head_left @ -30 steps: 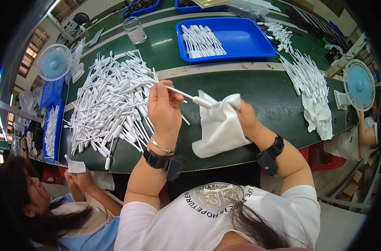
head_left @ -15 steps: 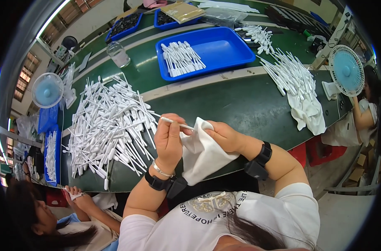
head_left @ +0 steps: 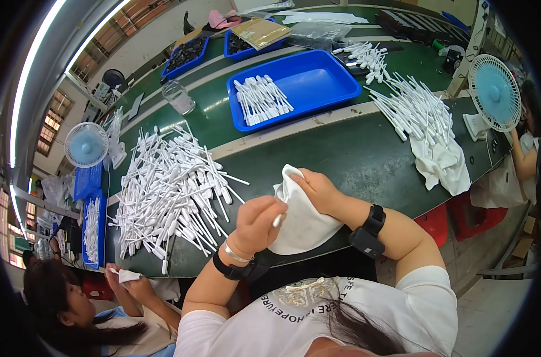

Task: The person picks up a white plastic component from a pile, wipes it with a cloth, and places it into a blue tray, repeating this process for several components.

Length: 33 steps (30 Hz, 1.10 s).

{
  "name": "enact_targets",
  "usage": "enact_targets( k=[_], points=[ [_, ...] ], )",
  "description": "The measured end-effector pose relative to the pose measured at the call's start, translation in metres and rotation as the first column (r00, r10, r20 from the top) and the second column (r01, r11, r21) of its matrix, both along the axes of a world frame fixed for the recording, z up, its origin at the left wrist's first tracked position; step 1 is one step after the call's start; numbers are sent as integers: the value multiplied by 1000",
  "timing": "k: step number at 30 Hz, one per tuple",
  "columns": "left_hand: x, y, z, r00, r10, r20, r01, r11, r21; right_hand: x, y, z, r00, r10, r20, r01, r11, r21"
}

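Observation:
My right hand is closed on a white cloth, which hangs down in front of me over the table's near edge. Just left of the cloth, my left hand has its fingers pinched round a white plastic stick. Only a short end of that stick shows under the fingers; the rest is hidden by the hand. A large loose heap of white sticks with thick ends lies on the dark green table to the left of my left hand.
Ahead is a blue tray with a bundle of sticks at its left. More sticks lie at the right, beside a crumpled white cloth. Fans stand at left and right. A co-worker sits at lower left.
My left hand has lowered and moved right, and the stick that spanned from it to the cloth now shows only its end. The view has shifted slightly.

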<state>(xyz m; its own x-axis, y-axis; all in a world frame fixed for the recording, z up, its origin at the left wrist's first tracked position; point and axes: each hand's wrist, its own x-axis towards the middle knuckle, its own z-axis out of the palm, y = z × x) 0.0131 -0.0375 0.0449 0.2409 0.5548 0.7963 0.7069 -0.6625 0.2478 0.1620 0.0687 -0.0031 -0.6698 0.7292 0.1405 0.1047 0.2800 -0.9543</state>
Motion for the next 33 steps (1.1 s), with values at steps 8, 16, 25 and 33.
enact_targets(
  k=[8,16,25,33],
  points=[
    [-10,41,53,856,-318,-408,315,946,-75,2,10,0,967,-218,-129,219,976,-6],
    [-46,229,74,646,51,-761,-121,992,-36,-5,23,-16,995,-88,-50,91,995,51],
    [-68,334,-7,379,-33,-925,-335,927,-170,1,17,-18,998,-58,-29,62,983,171],
    [-104,291,20,468,70,-881,-529,821,-215,1,20,-18,998,-55,-7,55,989,137]
  ],
)
